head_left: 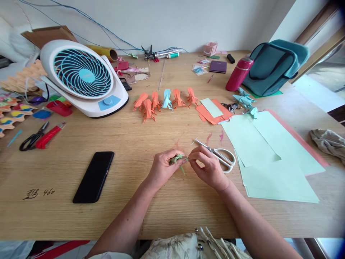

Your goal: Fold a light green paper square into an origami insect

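Observation:
A small green folded paper figure (178, 158) sits between both hands just above the wooden table (134, 144). My left hand (162, 168) is closed around its body. My right hand (207, 166) pinches one thin end of it with thumb and forefinger. White-handled scissors (220, 154) lie right behind my right hand. A row of finished paper figures (164, 100), mostly orange with one light blue, stands further back in the middle of the table.
A black phone (94, 176) lies left of my hands. Pale green paper sheets (272, 154) cover the right side. A white desk fan (83, 77), black scissors (33, 136) and a red cutter (50, 135) are at left. A red bottle (239, 73) and teal bag (275, 66) stand at back right.

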Available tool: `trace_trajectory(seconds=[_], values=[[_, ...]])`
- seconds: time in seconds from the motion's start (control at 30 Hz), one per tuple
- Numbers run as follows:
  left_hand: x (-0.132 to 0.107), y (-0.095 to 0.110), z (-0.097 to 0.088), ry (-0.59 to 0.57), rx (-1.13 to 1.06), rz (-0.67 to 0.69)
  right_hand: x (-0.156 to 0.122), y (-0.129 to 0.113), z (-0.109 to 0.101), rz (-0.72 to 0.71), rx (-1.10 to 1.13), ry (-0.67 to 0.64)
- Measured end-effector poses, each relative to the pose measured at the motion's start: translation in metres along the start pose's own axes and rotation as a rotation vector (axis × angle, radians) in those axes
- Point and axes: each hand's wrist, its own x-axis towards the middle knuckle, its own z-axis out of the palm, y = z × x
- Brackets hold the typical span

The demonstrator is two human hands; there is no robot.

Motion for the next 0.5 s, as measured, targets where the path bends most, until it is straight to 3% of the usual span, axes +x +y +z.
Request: trace_trajectory(seconds=[0.5], values=[[-0.0009, 0.0015, 0.0002, 0.001, -0.004, -0.072, -0.0018, 0.0021, 0.0014, -0.011, -0.028, 0.037]])
